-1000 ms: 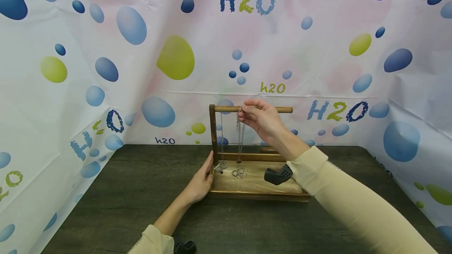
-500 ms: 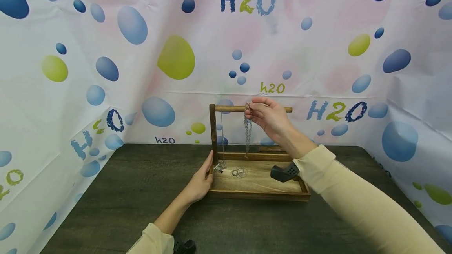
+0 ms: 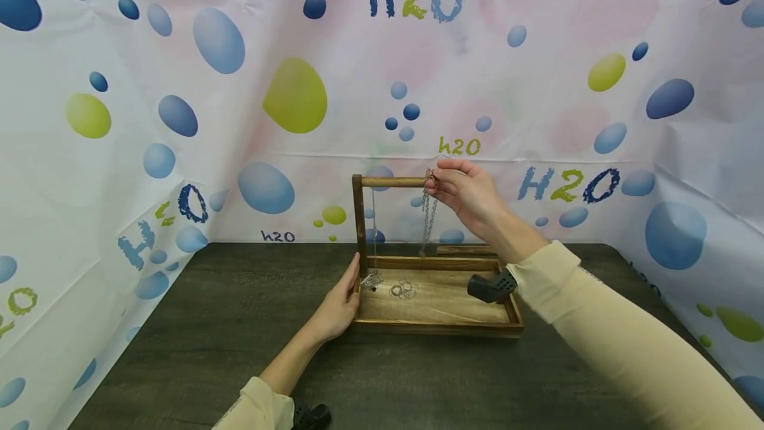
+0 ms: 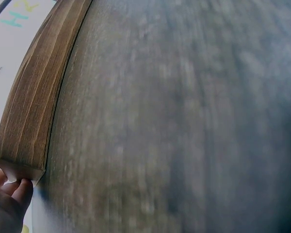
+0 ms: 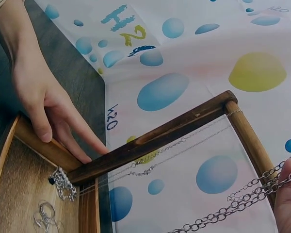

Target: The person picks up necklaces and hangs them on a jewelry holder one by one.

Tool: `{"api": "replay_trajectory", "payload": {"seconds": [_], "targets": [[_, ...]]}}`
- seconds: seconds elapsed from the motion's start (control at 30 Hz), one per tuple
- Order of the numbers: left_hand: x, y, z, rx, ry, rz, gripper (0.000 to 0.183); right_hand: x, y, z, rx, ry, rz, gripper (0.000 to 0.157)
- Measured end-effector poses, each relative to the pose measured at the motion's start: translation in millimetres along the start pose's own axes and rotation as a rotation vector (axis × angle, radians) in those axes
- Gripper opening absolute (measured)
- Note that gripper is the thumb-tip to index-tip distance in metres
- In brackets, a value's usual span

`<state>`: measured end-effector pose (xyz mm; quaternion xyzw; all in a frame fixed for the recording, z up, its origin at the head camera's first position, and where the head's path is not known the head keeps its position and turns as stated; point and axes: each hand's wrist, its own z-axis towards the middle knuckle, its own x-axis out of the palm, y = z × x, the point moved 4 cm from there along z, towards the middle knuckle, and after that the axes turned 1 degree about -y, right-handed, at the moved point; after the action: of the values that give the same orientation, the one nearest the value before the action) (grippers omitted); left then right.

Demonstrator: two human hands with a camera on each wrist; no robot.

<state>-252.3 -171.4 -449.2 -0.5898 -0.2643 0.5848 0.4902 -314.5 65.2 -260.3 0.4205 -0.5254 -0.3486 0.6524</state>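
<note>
My right hand (image 3: 471, 198) pinches a silver chain necklace (image 3: 428, 214) at the wooden stand's crossbar (image 3: 390, 182), its doubled links dangling. In the right wrist view those chunky chain links (image 5: 218, 212) run up to fingertips close by the bar. Straight fingers of my left hand (image 3: 335, 307) rest against the left side of the stand's wooden tray (image 3: 442, 329), below the upright post (image 3: 360, 224). A thinner silver chain (image 3: 374, 217) hangs near the post, ending in a bunched silver chain (image 3: 373, 281) in the tray's left corner.
A small loose tangle of thin silver jewellery (image 3: 404, 290) lies on the tray floor. The stand sits on a dark wood-grain table (image 3: 251, 297). Behind it rises a white backdrop (image 3: 358, 32) printed with coloured drops. A strip of wood (image 3: 468, 251) shows behind the tray.
My right hand has moved to the right along the crossbar with the chain necklace, away from the post. My left hand has stayed at the tray's side.
</note>
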Motion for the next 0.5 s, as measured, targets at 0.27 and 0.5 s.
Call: {"api": "replay_trajectory", "payload": {"seconds": [0.27,0.5], "targets": [[0.7,-0.1,0.3,0.004,0.003,-0.013,0.082,-12.1,4,0,-0.017,-0.001,0.015,0.013],[0.6,0.0,0.4,-0.003,-0.001,0.0,0.082,-22.4,9,-2,-0.018,-0.014,0.027,0.011]]}}
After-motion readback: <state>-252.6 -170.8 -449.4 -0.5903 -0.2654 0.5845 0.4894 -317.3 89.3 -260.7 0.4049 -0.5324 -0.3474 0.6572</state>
